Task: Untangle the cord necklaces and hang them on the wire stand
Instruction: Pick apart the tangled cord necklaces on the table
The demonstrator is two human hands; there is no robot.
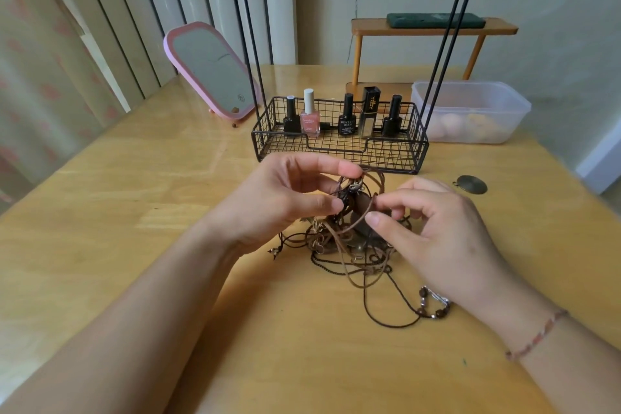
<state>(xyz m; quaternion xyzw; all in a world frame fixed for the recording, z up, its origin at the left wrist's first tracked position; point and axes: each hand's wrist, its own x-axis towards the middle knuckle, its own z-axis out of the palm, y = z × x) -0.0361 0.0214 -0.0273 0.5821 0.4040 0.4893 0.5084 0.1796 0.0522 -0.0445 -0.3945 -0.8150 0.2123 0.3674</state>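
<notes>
Wooden table [134, 185], tangled cord necklaces [353, 245] before wire stand [339, 144], left hand [285, 198] pinching a knot, right hand [437, 232] pinching 1 cord

The tall gold-and-black bottle [369, 112] in the wire basket [339, 151] carries the letters "ydby", running down its black upper part. The black bottle [347, 116] beside it has a white label that seems to read "OUMEI"; smaller print beneath is too small to read. The pink bottle [309, 114] bears faint, illegible lettering.
</notes>
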